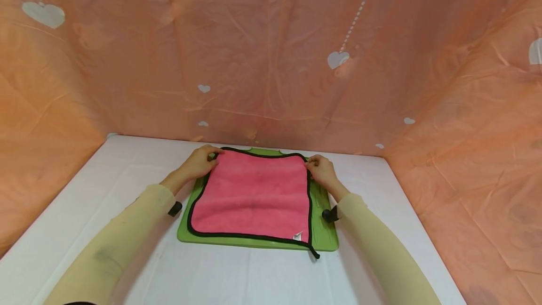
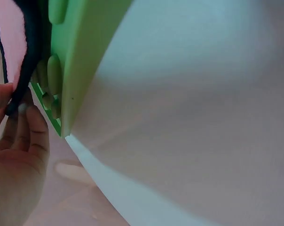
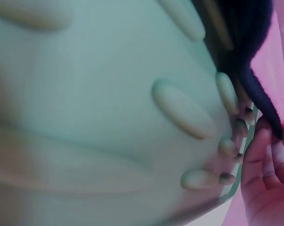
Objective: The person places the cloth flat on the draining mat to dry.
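A pink cloth (image 1: 254,192) with a black border lies spread over a green ridged board (image 1: 323,236). My left hand (image 1: 201,161) pinches the cloth's far left corner between thumb and fingers. At the far right corner, my right hand (image 1: 322,171) pinches the black edging the same way. In the left wrist view, the thumb and fingers of the left hand (image 2: 19,146) meet on the dark edging (image 2: 33,42). The right wrist view has the right hand (image 3: 269,179) gripping the edging above the board's raised ridges (image 3: 184,108). A small white label and a black loop hang near the cloth's front right corner.
The board rests on a white table (image 1: 203,276) near its back edge. An orange curtain (image 1: 271,84) with pale hearts stands behind and at both sides. Black wrist-camera parts (image 1: 330,214) hang below the sleeves, close to the board's sides.
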`<state>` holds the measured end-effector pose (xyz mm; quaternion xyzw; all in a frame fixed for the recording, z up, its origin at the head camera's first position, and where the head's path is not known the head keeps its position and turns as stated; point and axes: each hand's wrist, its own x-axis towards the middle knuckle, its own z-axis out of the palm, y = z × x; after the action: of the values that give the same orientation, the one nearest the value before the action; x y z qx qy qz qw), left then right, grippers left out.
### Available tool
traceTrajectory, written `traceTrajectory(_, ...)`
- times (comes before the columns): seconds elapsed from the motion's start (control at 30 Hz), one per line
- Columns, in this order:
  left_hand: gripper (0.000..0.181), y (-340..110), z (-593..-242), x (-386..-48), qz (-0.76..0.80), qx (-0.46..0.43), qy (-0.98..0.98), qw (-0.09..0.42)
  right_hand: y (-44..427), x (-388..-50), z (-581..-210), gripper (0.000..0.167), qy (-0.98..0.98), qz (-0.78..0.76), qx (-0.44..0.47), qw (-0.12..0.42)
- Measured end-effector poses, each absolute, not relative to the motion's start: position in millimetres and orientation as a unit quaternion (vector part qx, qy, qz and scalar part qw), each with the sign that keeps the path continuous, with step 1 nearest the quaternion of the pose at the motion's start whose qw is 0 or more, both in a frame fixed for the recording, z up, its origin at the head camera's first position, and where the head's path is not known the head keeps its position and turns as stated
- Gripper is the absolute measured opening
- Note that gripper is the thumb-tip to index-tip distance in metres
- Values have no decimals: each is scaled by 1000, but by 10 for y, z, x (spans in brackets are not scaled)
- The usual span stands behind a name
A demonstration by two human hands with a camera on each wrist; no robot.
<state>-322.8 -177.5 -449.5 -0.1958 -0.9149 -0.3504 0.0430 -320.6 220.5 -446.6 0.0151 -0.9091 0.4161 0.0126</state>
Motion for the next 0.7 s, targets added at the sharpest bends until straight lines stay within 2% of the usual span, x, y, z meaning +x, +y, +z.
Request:
traceTrajectory(0.33,41,-1733,-4512,-3249,-300,-209,-931,15,2255,-3271,-4495,23,-922,386,-2,18)
traceTrajectory(0.7,39,-1742,-4542,-3244,-284,-225,-932,23,2236,-3289,-4521,24,-939,344,22,6)
